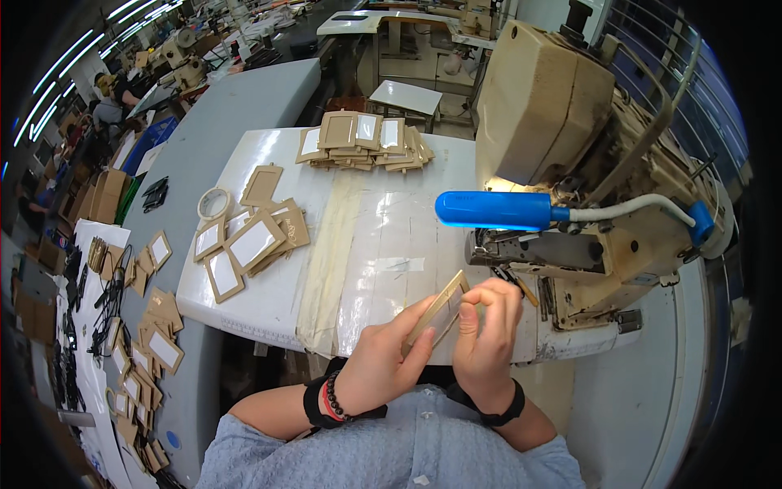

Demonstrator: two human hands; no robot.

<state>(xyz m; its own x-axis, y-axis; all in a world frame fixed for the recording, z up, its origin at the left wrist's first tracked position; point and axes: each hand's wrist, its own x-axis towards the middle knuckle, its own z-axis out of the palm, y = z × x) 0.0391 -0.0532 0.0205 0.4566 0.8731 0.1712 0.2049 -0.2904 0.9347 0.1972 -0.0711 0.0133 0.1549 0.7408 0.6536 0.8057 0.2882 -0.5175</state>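
Over the front edge of the white machine table, a tan card holder [444, 300] with a window is tilted up on edge between my hands. My left hand [376, 359] grips its lower end between thumb and fingers. At its upper right edge, my right hand [487, 330] is closed, with the thumb pressed to the curled fingers. What exactly lies in that pinch is partly hidden. Left of my hands lies a loose pile of similar tan card holders [254, 241]. A neater stack of them [338, 130] sits at the table's far side.
A beige sewing machine [538, 106] stands on the right, with a blue lamp [494, 210] reaching over the table [366, 244]. A tape roll [213, 204] rests by the loose pile. More holders [163, 349] cover the grey surface at left. People sit far off at upper left.
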